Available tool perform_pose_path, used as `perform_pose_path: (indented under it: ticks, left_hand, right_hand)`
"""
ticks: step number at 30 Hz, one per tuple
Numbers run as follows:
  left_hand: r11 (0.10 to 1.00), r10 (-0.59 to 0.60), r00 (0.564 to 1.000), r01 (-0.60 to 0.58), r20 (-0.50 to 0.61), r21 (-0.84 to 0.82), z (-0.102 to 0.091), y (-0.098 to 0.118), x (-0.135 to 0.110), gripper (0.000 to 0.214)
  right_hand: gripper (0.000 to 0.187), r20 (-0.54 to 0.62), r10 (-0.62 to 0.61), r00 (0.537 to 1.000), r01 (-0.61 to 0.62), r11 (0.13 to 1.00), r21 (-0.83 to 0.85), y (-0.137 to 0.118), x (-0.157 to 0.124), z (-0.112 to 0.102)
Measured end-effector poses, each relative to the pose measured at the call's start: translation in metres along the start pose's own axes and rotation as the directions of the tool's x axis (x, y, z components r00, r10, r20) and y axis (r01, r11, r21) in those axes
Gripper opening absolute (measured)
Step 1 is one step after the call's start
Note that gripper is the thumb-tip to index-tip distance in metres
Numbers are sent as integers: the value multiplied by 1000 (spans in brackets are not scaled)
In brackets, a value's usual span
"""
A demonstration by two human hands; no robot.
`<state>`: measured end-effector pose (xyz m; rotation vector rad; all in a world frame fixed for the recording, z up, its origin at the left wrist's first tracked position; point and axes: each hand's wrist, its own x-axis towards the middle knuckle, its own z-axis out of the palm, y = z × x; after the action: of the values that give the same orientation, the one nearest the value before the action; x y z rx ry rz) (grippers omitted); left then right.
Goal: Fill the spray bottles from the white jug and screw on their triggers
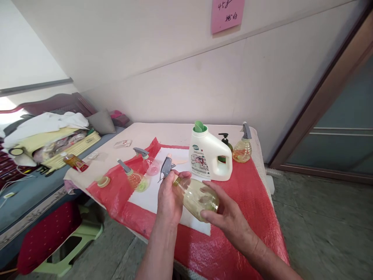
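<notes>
A clear yellowish spray bottle (194, 194) with a grey trigger head is held tilted above the table, its head pointing up and left. My left hand (170, 196) is closed around its neck, just below the trigger. Around the base end, my right hand (225, 210) has its thumb and fingers wrapped. Behind the bottle stands a large white jug (201, 155) with a green cap and a side handle. To the left are a yellow-green spray bottle (136, 181) and a pink spray bottle (150, 165), both with grey trigger heads.
Red bubble wrap (233, 229) and a white sheet (142, 200) cover the table. Behind the jug's handle is a dark pump bottle (225, 142); another spray bottle (242, 149) stands right. A round lid (103, 181) and an amber bottle (75, 161) lie left. A stool (70, 241) stands below.
</notes>
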<state>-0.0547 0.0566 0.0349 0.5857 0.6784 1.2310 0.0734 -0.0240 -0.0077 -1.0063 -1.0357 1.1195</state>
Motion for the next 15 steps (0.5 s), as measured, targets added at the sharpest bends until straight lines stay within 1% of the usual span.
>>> perform_pose_path:
  ticks: [1, 2, 3, 4, 6, 9, 11, 13, 15]
  left_hand:
    - [1000, 2, 1000, -2, -2, 1, 0, 1, 0, 21]
    - [1000, 6, 1000, -6, -3, 3, 0, 2, -1, 22]
    - [1000, 8, 1000, -8, -4, 4, 0, 3, -1, 22]
    - [1000, 8, 1000, -8, -6, 6, 0, 4, 0, 23]
    - [1000, 1, 1000, -1, -7, 13, -2, 6, 1, 22]
    - [1000, 12, 1000, -12, 4, 27, -5, 8, 2, 21]
    - [999, 30, 1000, -30, 8, 34, -5, 7, 2, 20]
    - [999, 32, 999, -33, 3, 30, -5, 5, 1, 21]
    - [999, 31, 1000, -31, -3, 23, -4, 4, 0, 22]
  right_hand:
    - [61, 47, 80, 996, -87, 984, 156, 0, -1, 2]
    - [57, 101, 134, 986, -158, 944, 289, 0, -1, 4]
    - [55, 146, 165, 975, -210, 899, 385, 0, -2, 6]
    - [53, 175, 182, 968, -242, 862, 445, 0, -2, 8]
    - [52, 186, 198, 962, -266, 827, 496, 0, -2, 11]
    - [52, 163, 207, 965, -262, 818, 512, 0, -1, 13]
    - [51, 168, 232, 958, -287, 793, 538, 1, -2, 15]
    - [52, 187, 284, 940, -339, 737, 585, 3, -3, 17]
    - [53, 217, 350, 911, -404, 657, 636, 5, -5, 18]
